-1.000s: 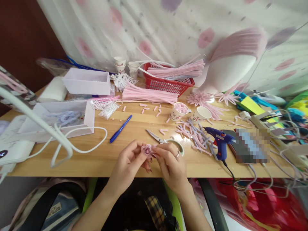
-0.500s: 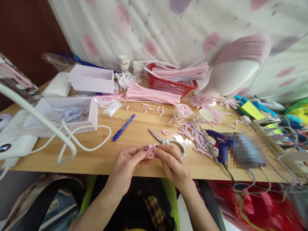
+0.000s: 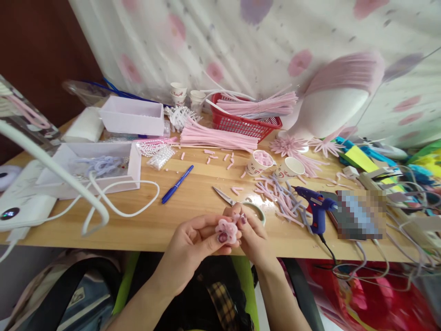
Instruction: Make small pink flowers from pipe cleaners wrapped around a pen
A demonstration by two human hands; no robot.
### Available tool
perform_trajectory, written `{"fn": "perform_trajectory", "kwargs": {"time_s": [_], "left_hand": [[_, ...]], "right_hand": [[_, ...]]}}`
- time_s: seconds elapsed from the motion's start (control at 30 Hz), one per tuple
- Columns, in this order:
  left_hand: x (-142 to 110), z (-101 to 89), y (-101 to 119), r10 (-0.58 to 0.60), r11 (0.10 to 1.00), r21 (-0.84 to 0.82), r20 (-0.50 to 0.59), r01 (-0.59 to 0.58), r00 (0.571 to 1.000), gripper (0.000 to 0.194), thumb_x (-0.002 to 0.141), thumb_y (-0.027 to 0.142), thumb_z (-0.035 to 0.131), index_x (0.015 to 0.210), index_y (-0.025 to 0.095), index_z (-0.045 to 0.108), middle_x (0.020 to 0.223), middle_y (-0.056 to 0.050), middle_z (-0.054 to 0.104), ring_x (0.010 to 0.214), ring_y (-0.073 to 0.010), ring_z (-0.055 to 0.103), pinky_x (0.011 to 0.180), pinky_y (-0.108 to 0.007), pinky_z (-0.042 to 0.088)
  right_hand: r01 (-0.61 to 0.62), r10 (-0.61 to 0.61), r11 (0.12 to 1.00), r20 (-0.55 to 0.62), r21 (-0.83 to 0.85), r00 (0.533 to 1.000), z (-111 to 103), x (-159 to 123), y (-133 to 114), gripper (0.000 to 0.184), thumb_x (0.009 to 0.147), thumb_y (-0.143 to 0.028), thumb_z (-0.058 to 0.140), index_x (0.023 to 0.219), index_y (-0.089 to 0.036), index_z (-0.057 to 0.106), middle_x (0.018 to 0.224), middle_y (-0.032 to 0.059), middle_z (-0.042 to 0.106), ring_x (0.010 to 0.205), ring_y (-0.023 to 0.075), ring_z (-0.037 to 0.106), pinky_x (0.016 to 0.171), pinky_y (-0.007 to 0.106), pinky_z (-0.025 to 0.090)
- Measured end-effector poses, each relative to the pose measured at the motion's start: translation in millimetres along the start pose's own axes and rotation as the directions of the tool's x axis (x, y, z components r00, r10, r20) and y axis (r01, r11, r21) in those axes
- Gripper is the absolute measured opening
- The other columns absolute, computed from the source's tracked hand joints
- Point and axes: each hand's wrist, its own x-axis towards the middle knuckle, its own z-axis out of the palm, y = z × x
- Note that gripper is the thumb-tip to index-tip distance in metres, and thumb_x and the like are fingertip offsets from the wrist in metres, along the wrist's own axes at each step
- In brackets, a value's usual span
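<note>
**Pink flower [image 3: 226, 231] in the left hand [image 3: 189, 243], small pink piece [image 3: 236, 217] in the right hand [image 3: 253, 235]**

I have the left hand closed on the flower from its left side, thumb across the lower front and the other fingers curled behind. Most of the rounded petals show above the thumb. The right hand is closed too: its thumb and a finger pinch the small piece just above the flower's upper right edge. From here I can't tell whether that piece is joined to the flower.

Both hands are over the front of the table [image 3: 144, 230], fingertips close together. Just beyond the right hand lie the scissors [image 3: 223, 196], blades pointing away to the left, handle partly hidden. Farther right I see a heap of strips [image 3: 275, 197] in pink and grey, with the glue gun [image 3: 317, 209] beside it. A paper cup [image 3: 255, 170] stands behind.
</note>
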Motion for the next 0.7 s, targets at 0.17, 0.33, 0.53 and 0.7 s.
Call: {"fn": "perform_trajectory", "kwargs": {"time_s": [0.17, 0.33, 0.53, 0.7], "left_hand": [[-1.6, 9.6, 2.2, 0.007, 1.0, 0.021, 0.03, -0.008, 1.0, 0.023, 0.066, 0.027, 0.085, 0.084, 0.016, 0.076, 0.074, -0.005, 0.077, 0.068, -0.0153, 0.073, 0.062, -0.019, 0.057], [1.5, 7.3, -0.7, 0.066, 0.994, 0.087, 0.039, -0.069, 0.997, 0.02, 0.068, 0.028, 0.083, 0.082, 0.015, 0.076, 0.074, -0.006, 0.077, 0.069, -0.0177, 0.072, 0.068, -0.026, 0.059], [5.4, -12.7, 7.4, 0.14, 0.921, 0.336, 0.19, -0.199, 0.972, 0.036, 0.075, 0.026, 0.076, 0.11, 0.018, 0.07, 0.093, -0.009, 0.074, 0.083, -0.0216, 0.07, 0.078, -0.035, 0.059], [17.7, -23.3, 22.7, 0.477, 0.383, 0.75, 0.338, -0.539, 0.811, 0.047, 0.074, 0.012, 0.072, 0.117, 0.031, 0.067, 0.121, -0.006, 0.058, 0.116, -0.0238, 0.054, 0.103, -0.039, 0.044]], "right_hand": [[-0.116, 0.117, 0.97, 0.008, 0.212, 0.993, 12.5, 0.1, -6.5, 0.037, 0.082, -0.04, 0.065, 0.06, -0.017, 0.046, 0.054, -0.0066, 0.034, 0.046, 0.0062, 0.025, 0.042, 0.019, 0.023], [-0.18, 0.273, 0.894, -0.18, 0.409, 0.945, 33.1, 4.6, -7.7, 0.03, 0.062, -0.03, 0.071, 0.05, -0.018, 0.046, 0.044, -0.0085, 0.033, 0.04, 0.0037, 0.022, 0.037, 0.016, 0.018], [-0.404, 0.521, 0.731, -0.068, 0.55, 0.851, 24.9, 10.8, -7.7, 0.021, 0.056, -0.028, 0.069, 0.058, -0.018, 0.051, 0.04, -0.0107, 0.033, 0.034, 0.003, 0.019, 0.032, 0.015, 0.015], [-0.507, 0.456, 0.679, 0.237, 0.531, 0.858, 21.4, 14.7, -7.4, 0.035, 0.064, -0.028, 0.064, 0.048, -0.02, 0.034, 0.038, -0.0129, 0.021, 0.034, 0.0003, 0.008, 0.033, 0.014, 0.008]]}}
